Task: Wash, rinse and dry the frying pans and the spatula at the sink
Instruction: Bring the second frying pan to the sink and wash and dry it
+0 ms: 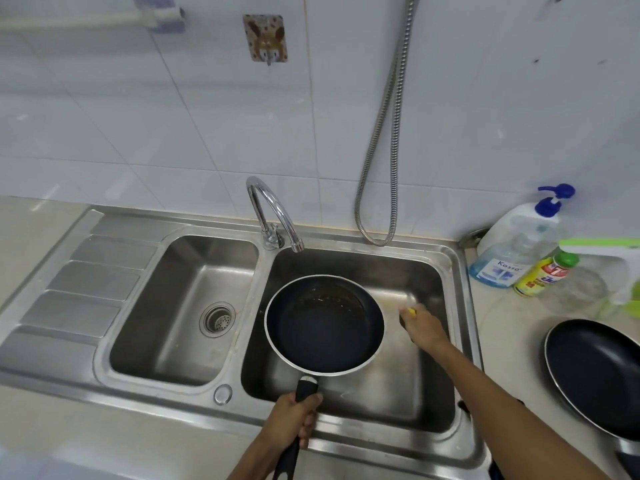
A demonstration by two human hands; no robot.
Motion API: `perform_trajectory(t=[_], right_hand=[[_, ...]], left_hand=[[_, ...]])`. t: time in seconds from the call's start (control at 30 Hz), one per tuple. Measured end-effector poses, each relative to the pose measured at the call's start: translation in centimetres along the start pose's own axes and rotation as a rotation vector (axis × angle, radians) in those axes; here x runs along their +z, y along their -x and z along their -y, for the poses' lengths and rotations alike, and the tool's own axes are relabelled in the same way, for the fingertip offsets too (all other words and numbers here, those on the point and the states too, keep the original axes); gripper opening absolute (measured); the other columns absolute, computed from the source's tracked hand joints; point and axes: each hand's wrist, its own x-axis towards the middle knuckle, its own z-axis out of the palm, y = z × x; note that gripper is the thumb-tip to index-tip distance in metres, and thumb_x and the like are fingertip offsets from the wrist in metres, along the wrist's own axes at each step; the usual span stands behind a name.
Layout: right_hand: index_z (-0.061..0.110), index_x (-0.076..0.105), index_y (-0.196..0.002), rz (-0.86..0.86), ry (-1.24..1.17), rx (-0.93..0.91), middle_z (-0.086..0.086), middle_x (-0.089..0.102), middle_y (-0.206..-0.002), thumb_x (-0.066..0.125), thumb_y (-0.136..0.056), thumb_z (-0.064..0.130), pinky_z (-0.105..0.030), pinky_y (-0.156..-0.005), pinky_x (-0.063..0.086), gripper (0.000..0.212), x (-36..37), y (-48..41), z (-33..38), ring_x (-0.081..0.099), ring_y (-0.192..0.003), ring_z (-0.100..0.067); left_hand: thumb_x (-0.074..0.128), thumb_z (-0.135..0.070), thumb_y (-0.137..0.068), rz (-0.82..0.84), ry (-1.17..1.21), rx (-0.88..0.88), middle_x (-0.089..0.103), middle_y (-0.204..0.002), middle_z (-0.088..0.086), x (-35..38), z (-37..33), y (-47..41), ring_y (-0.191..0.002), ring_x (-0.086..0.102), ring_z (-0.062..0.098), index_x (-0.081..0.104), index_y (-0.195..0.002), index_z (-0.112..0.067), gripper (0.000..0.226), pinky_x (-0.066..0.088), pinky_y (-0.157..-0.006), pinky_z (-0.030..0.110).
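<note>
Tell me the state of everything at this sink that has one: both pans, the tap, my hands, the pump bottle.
Held frying pan: over the right basin, greasy residue inside.
Second frying pan: lying on the counter, untouched.
Tap: no water visibly running.
Left hand: grips the held pan's handle.
Right hand: grips a yellow item, too blurred to name.
Pump bottle: upright, partly full.

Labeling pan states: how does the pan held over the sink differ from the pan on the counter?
The held pan hangs over the right basin, its handle gripped by the left hand; the counter pan lies flat on the counter. The held pan shows brownish residue inside; the counter pan looks plain dark. Both are round with dark insides.
</note>
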Motion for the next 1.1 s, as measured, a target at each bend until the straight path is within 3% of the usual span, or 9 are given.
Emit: perform_trajectory(t=[0.13,0.33,0.57,0.63,0.73,0.8,0.93,1.0,1.1], right_hand=[[0.005,0.063,-0.110,-0.074,-0.088,-0.039,-0.018,0.066,-0.108,0.058,-0.100,0.034,-0.045,-0.092,0.053,0.031,-2.9,-0.2,-0.7,0.065,-0.104,-0.038],[0.007,0.051,-0.124,-0.444,0.284,0.082,-0.027,0.051,-0.127,0.062,-0.094,0.043,-0.052,-0.091,0.048,0.048,-7.4,0.1,-3.9,0.051,-0.115,-0.048],[0.007,0.047,-0.132,-0.344,0.305,0.181,-0.027,0.046,-0.133,0.061,-0.094,0.040,-0.054,-0.097,0.043,0.052,-9.5,0.1,-8.0,0.047,-0.119,-0.047],[0.008,0.050,-0.134,-0.421,0.386,0.129,-0.027,0.045,-0.139,0.064,-0.093,0.039,-0.055,-0.099,0.041,0.054,-8.7,0.9,-7.6,0.047,-0.120,-0.048],[0.007,0.059,-0.126,-0.499,0.377,-0.120,-0.025,0.054,-0.133,0.069,-0.090,0.031,-0.053,-0.092,0.048,0.044,-6.0,3.0,-5.5,0.054,-0.113,-0.047],[0.014,0.059,-0.116,-0.319,0.317,-0.224,-0.016,0.065,-0.116,0.063,-0.093,0.034,-0.045,-0.083,0.054,0.031,-3.8,4.6,-3.5,0.063,-0.104,-0.040],[0.018,0.067,-0.103,0.424,0.045,-0.077,-0.002,0.078,-0.095,0.050,-0.099,0.052,-0.033,-0.074,0.057,0.038,0.1,8.1,0.4,0.076,-0.084,-0.024],[0.023,0.067,-0.101,0.499,-0.039,-0.061,0.002,0.078,-0.091,0.046,-0.099,0.057,-0.028,-0.068,0.057,0.040,1.3,9.4,1.8,0.077,-0.075,-0.015],[0.018,0.070,-0.096,0.403,-0.006,-0.140,0.000,0.078,-0.092,0.046,-0.101,0.053,-0.021,-0.060,0.052,0.043,1.8,10.0,3.2,0.075,-0.073,-0.013]], left_hand=[[0.064,-0.013,-0.096,0.002,0.022,-0.002,0.036,-0.046,0.002,1.4,0.0,0.0,-0.033,0.031,0.013,0.049,-0.054,-0.017,0.045,0.030,-0.035,0.018],[0.063,-0.012,-0.097,0.013,0.052,-0.021,0.033,-0.045,0.001,3.6,0.0,0.4,-0.033,0.029,0.012,0.046,-0.053,-0.018,0.047,0.029,-0.034,0.019],[0.064,-0.016,-0.097,0.025,0.106,-0.061,0.033,-0.049,0.001,5.5,-0.3,0.7,-0.034,0.031,0.012,0.050,-0.062,-0.014,0.038,0.030,-0.035,0.018],[0.063,-0.020,-0.098,0.019,0.143,-0.081,0.034,-0.050,0.002,5.9,-0.5,0.8,-0.035,0.031,0.011,0.052,-0.068,-0.011,0.034,0.030,-0.035,0.018],[0.064,-0.028,-0.098,0.024,0.192,-0.103,0.036,-0.052,0.001,6.7,-1.2,1.0,-0.038,0.032,0.011,0.054,-0.071,-0.012,0.033,0.030,-0.037,0.019],[0.064,-0.032,-0.098,0.032,0.219,-0.109,0.037,-0.053,0.000,7.3,-1.9,1.1,-0.038,0.032,0.010,0.054,-0.070,-0.013,0.035,0.030,-0.037,0.020],[0.063,-0.031,-0.099,0.088,0.336,-0.153,0.036,-0.052,-0.004,7.9,-3.1,1.4,-0.036,0.033,0.006,0.053,-0.071,-0.015,0.033,0.029,-0.034,0.018],[0.064,-0.029,-0.098,0.159,0.458,-0.201,0.035,-0.050,-0.005,7.9,-3.5,1.5,-0.033,0.034,0.004,0.055,-0.068,-0.015,0.034,0.029,-0.031,0.017],[0.062,-0.024,-0.098,0.330,0.700,-0.290,0.040,-0.042,-0.004,8.0,-4.0,1.5,-0.026,0.039,0.005,0.058,-0.069,-0.011,0.032,0.034,-0.028,0.016]])
